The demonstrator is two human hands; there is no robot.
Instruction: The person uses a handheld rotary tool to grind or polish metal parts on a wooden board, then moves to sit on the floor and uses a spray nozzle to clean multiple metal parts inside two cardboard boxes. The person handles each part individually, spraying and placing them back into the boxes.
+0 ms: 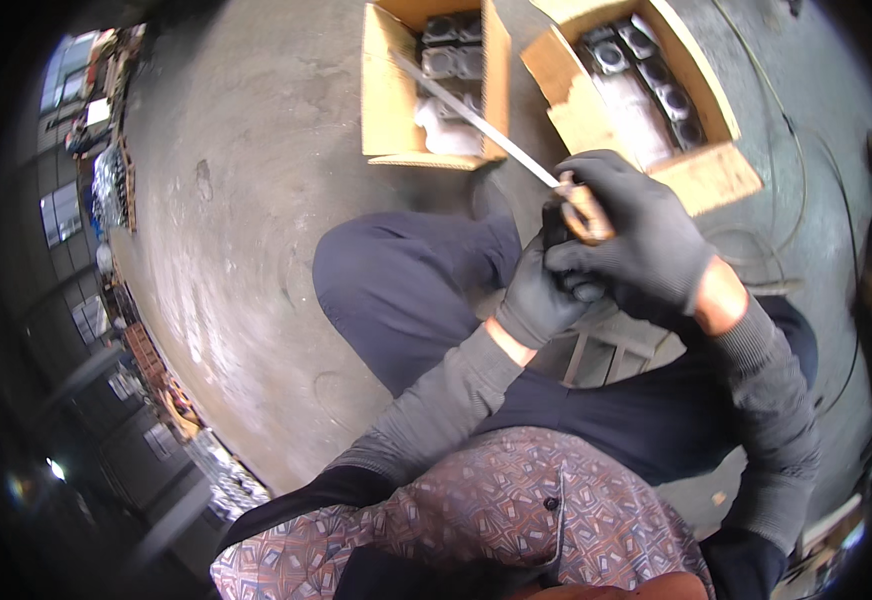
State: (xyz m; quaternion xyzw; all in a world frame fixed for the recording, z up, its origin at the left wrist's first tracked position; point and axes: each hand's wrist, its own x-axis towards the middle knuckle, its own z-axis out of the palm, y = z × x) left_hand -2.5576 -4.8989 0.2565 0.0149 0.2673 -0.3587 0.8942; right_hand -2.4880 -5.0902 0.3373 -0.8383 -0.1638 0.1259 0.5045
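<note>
In my gloved right hand (646, 225) is a file with a wooden handle (588, 216), the fingers closed round it. Its long, narrow metal blade (476, 122) points up and to the left, across the view of the left-hand box. My left hand (544, 295), in a grey glove, is closed just below and against the right one. Something dark (556, 225) shows at its fingers beside the handle, mostly hidden, so I cannot make out what it is. Both hands are above my lap, between my bent knees.
Two open cardboard boxes stand on the concrete floor (246, 190) ahead: the left box (497, 80) and the right box (706, 180). Both hold several dark metal parts with round openings. A cable (781, 110) runs along the right. Pallets and stacked goods (146, 360) line the far left.
</note>
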